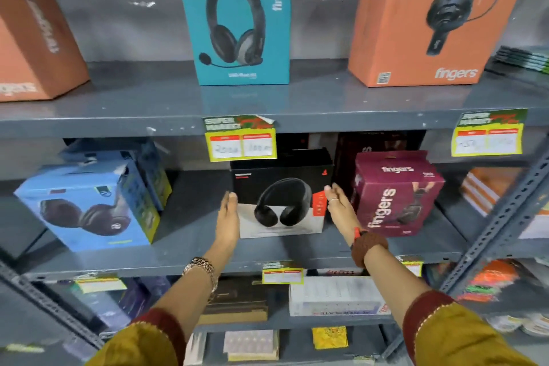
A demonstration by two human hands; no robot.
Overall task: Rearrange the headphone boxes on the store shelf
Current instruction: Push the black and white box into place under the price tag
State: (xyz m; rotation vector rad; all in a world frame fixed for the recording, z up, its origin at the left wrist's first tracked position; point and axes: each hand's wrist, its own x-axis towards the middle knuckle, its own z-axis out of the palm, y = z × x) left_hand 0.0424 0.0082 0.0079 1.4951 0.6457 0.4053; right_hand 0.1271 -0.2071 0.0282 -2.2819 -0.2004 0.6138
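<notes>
A black and white headphone box (280, 196) stands on the middle grey shelf (190, 249). My left hand (228, 220) lies flat against its left side and my right hand (340, 208) against its right side, so both hands clasp the box between them. To its left a blue headphone box (89, 205) sits tilted. A maroon "fingers" box (396, 193) stands just right of my right hand. On the upper shelf stand a teal box (240, 18), an orange box (430, 18) at the right, and another orange box (32, 30) at the left.
Yellow price tags (242, 141) (487, 137) hang from the upper shelf's front edge. Dark boxes (377, 142) stand behind the black and maroon ones. Lower shelves hold flat packets (332, 296). A slotted metal upright (502, 223) rises at the right, with stacked goods beyond it.
</notes>
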